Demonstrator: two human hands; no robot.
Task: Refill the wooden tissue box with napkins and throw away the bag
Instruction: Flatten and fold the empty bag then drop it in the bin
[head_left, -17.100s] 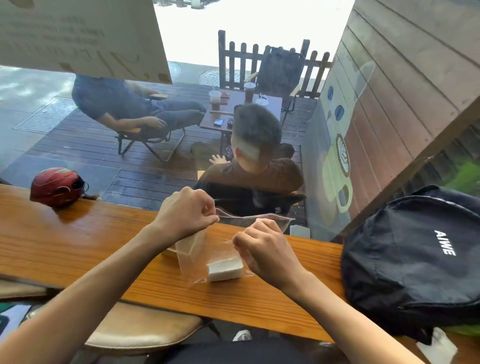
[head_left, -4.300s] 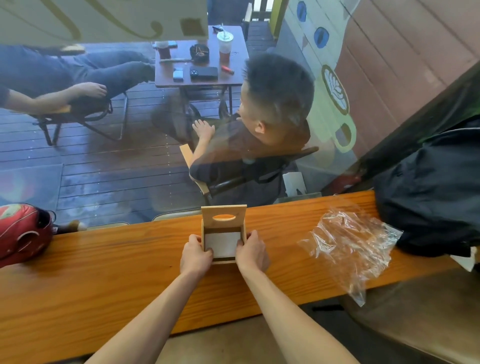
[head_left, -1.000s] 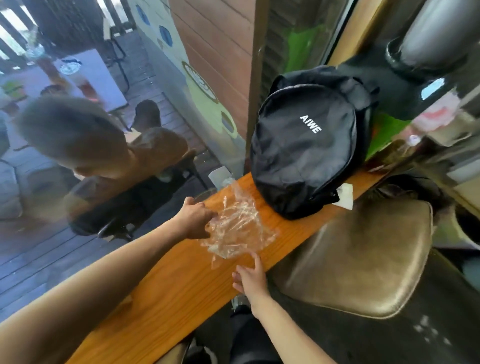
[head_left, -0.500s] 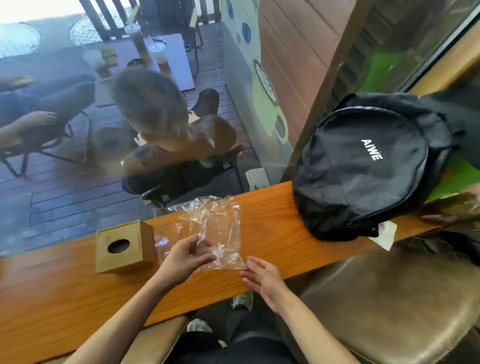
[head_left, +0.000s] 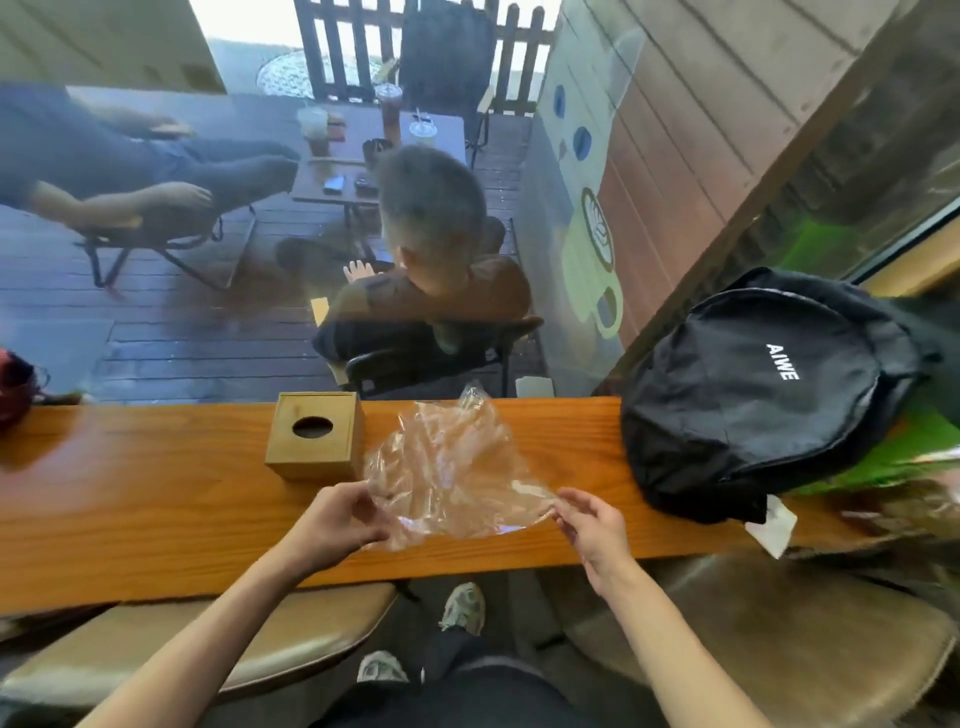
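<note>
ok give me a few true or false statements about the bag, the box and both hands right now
1. The left hand pinches the plastic bag. True.
2. The wooden tissue box lies on its side, hole facing the window. False: it stands upright, its round hole facing up.
3. The bag still holds napkins. False: it looks empty and crumpled.
4. The right hand touches the bag's right edge with loosely spread fingers. True.
5. The black backpack sits left of the box. False: it sits at the right end of the counter.
</note>
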